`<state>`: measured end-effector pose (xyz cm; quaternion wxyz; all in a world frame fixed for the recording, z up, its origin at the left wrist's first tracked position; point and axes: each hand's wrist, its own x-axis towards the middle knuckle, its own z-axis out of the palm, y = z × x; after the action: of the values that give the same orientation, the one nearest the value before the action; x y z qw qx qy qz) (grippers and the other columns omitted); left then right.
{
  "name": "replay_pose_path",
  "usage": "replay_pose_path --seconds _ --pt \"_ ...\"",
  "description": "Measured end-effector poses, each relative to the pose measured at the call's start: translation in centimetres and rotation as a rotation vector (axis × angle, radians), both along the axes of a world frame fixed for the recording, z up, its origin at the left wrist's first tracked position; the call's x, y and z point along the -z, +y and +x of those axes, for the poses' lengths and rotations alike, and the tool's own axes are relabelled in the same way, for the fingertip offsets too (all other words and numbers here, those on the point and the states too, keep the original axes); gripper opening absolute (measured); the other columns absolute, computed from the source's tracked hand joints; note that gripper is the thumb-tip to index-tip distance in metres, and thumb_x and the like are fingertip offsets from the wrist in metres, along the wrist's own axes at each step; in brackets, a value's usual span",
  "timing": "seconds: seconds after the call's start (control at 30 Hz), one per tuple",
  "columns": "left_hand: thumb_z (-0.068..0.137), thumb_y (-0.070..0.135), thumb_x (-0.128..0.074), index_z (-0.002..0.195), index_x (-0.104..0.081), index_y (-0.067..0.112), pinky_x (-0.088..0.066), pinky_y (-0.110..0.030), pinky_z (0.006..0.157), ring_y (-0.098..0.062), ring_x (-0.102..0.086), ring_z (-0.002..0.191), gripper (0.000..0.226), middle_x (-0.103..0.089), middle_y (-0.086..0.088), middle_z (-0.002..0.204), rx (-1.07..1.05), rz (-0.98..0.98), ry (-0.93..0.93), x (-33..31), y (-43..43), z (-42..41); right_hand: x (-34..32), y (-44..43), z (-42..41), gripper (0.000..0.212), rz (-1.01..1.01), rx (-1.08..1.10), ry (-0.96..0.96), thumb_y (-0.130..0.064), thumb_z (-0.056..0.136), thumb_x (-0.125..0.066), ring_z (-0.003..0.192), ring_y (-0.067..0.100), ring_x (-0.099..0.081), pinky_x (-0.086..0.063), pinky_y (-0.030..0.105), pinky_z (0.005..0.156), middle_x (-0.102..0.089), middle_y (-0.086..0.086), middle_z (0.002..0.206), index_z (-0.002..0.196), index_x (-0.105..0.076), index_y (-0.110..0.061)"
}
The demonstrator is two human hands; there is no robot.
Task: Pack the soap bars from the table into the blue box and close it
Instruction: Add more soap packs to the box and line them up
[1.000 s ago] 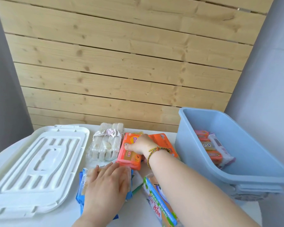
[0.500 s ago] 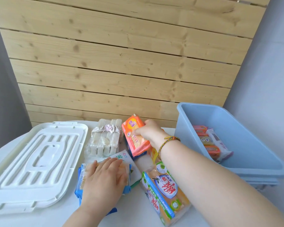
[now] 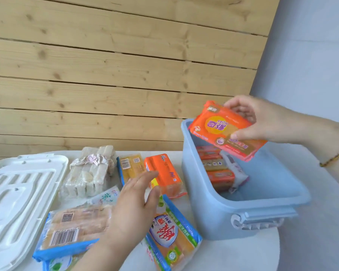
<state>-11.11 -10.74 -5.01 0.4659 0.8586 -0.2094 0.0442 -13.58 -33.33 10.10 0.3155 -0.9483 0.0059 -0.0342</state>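
Note:
The open blue box [image 3: 213,210] stands at the right of the white table, with several wrapped soap bars [image 3: 219,173] lying inside. My right hand [image 3: 262,120] holds an orange soap pack [image 3: 223,130] tilted above the box's far left corner. My left hand [image 3: 133,208] hovers, fingers apart, over the soap packs on the table: a blue-edged pack with a barcode [image 3: 70,229], an orange pack [image 3: 164,175], a yellow pack [image 3: 130,166], a green-and-blue pack [image 3: 172,233] and a clear bundle of white bars [image 3: 88,175].
The box's white lid [image 3: 18,200] lies flat at the table's left. A wooden plank wall [image 3: 106,75] rises behind the table, and a grey wall [image 3: 311,65] stands to the right. The table's round edge [image 3: 272,251] runs just right of the box.
My right hand has carried the orange soap pack from the table's middle up and right over the blue box. My left hand has lifted off the barcode pack and shifted right.

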Motion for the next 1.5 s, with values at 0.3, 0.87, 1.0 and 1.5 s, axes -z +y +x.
replay_pose_path --seconds 0.3,0.87,1.0,1.5 --pt "0.083 0.037 -0.053 0.122 -0.047 0.028 -0.042 -0.030 0.102 -0.006 -0.050 0.113 0.041 -0.056 0.011 0.118 0.268 -0.337 0.475 -2.2 -8.7 0.8 7.3 -2.4 1.2 0.058 -0.585 -0.194 0.529 -0.012 0.074 -0.073 0.093 0.012 -0.045 -0.036 0.019 0.067 -0.047 -0.004 0.105 0.123 -0.043 -0.014" --pt "0.089 0.030 -0.043 0.102 -0.053 0.040 -0.045 -0.039 0.101 -0.010 -0.061 0.105 0.019 -0.066 0.009 0.109 0.349 -0.371 0.510 -2.0 -9.1 0.4 12.0 -1.8 3.0 0.044 -1.074 -0.343 0.319 -0.033 0.081 -0.064 0.111 0.030 -0.057 -0.045 0.032 0.082 -0.060 0.009 0.120 0.119 -0.053 -0.012" --pt "0.087 0.033 -0.044 0.099 -0.054 0.040 -0.046 -0.038 0.100 -0.007 -0.062 0.102 0.017 -0.067 0.012 0.105 0.355 -0.380 0.507 -2.0 -9.1 0.5 11.8 -1.7 2.8 0.039 -1.093 -0.288 0.382 -0.035 0.085 -0.060 0.108 0.029 -0.060 -0.033 0.029 0.069 -0.064 0.012 0.116 0.112 -0.059 -0.007" --pt "0.091 0.034 -0.038 0.119 -0.046 0.036 -0.038 -0.020 0.097 -0.003 -0.050 0.116 0.029 -0.056 0.015 0.122 0.302 -0.292 0.465 -2.6 -8.0 -0.1 10.4 -1.9 2.4 0.031 -0.871 -0.138 0.562 -0.043 0.079 -0.064 0.069 0.021 -0.046 -0.033 0.022 0.050 -0.045 -0.003 0.062 0.079 -0.051 -0.015"
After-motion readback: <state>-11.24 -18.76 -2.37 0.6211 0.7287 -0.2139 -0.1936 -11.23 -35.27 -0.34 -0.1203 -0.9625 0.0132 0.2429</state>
